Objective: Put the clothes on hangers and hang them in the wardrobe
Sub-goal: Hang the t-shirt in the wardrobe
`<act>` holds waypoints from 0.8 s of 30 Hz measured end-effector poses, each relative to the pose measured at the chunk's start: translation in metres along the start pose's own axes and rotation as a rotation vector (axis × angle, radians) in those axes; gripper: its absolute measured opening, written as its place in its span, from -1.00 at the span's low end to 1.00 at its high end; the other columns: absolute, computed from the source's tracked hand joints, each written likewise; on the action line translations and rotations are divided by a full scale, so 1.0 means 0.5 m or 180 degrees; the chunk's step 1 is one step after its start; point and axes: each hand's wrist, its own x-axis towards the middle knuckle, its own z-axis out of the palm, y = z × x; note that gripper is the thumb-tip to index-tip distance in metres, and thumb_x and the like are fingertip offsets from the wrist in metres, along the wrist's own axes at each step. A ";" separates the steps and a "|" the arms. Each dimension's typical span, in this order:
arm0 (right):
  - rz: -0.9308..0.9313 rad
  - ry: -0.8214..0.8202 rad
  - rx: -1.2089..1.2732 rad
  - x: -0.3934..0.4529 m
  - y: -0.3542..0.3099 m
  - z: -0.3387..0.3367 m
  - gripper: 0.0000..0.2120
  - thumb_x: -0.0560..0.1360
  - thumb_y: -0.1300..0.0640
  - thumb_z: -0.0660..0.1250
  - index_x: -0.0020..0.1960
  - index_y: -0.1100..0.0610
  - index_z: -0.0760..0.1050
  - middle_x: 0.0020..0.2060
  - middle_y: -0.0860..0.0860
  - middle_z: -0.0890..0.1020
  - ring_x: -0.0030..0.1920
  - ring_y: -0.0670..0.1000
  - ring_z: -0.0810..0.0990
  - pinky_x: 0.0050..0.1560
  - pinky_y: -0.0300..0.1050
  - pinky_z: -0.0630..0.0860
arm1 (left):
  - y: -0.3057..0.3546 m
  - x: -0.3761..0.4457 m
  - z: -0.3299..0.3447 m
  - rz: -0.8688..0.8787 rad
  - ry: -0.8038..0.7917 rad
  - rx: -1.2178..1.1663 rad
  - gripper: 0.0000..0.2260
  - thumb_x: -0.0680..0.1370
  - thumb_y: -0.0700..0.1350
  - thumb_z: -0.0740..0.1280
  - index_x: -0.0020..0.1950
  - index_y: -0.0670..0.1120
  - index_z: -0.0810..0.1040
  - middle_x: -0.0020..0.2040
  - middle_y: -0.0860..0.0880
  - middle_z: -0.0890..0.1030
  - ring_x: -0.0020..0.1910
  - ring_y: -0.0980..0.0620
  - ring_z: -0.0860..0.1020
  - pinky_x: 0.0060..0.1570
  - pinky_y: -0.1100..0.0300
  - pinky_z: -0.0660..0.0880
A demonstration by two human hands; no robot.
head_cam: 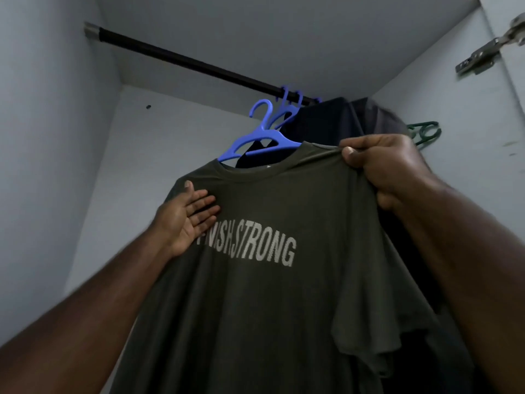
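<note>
1. Left hand (187, 216): fingers straight and together, laid flat against the chest of the olive-green soft-knit T-shirt (270, 294), just left of its pale printed lettering. It steadies the cloth and grips nothing.
2. Olive-green T-shirt: held up in the near middle of the scene, below and in front of the rail, not yet hung. The fabric looks light, limp and easily stretched; it drapes in folds at the right sleeve. Judged best carried by the hanger beneath the shoulders, since a pull at the collar alone would distort it.
3. Blue moulded-plastic hanger (255, 135): its left arm and hook rise out of the collar; the hook hangs free, short of the rail. Thin and probably springy, it may slip sideways inside so smooth a shirt.
4. Dark round wardrobe rail (181, 59): runs from the far left wall down toward the right. Further blue hooks (291, 98) sit on it, carrying dark garments (326, 123) behind the shirt.
5. Right hand (380, 163): thumb and curled fingers pinch the shirt's right shoulder; whether the hanger's right arm lies inside that grip cannot be told.
6. Green hanger (424, 132): partly hidden behind the right hand.
7. Metal door hinge (488, 51): far upper right, cut off by the frame edge. The shirt's hem is also out of view.
</note>
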 end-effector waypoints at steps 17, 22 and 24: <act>-0.0390 0.0466 -0.0279 0.219 -0.014 0.093 -0.93 0.44 0.24 0.46 -0.18 0.13 0.70 -0.25 0.02 0.72 -0.16 0.01 0.71 -0.07 -0.08 0.68 | 0.050 0.259 0.100 0.0356 -0.0381 -0.0132 -0.40 0.64 0.30 0.09 0.48 -0.11 0.42 0.37 -0.09 0.54 0.23 -0.11 0.57 0.29 -0.04 0.47; -0.0456 0.0595 -0.0296 0.256 -0.018 0.078 -0.85 0.49 0.24 0.45 -0.24 0.07 0.65 -0.20 -0.01 0.70 -0.15 -0.06 0.67 -0.24 -0.27 0.57 | 0.048 0.293 0.143 0.0434 -0.0571 -0.0111 -0.38 0.63 0.31 0.09 0.50 -0.10 0.40 0.41 -0.10 0.51 0.29 -0.09 0.54 0.31 -0.04 0.45; -0.0440 0.0613 -0.0257 0.269 -0.016 0.073 -0.83 0.50 0.25 0.45 -0.24 0.07 0.64 -0.20 -0.01 0.69 -0.16 -0.06 0.67 -0.26 -0.27 0.56 | 0.048 0.304 0.159 0.0474 -0.0599 -0.0103 -0.38 0.62 0.32 0.09 0.49 -0.09 0.41 0.41 -0.10 0.51 0.33 -0.10 0.51 0.33 -0.05 0.44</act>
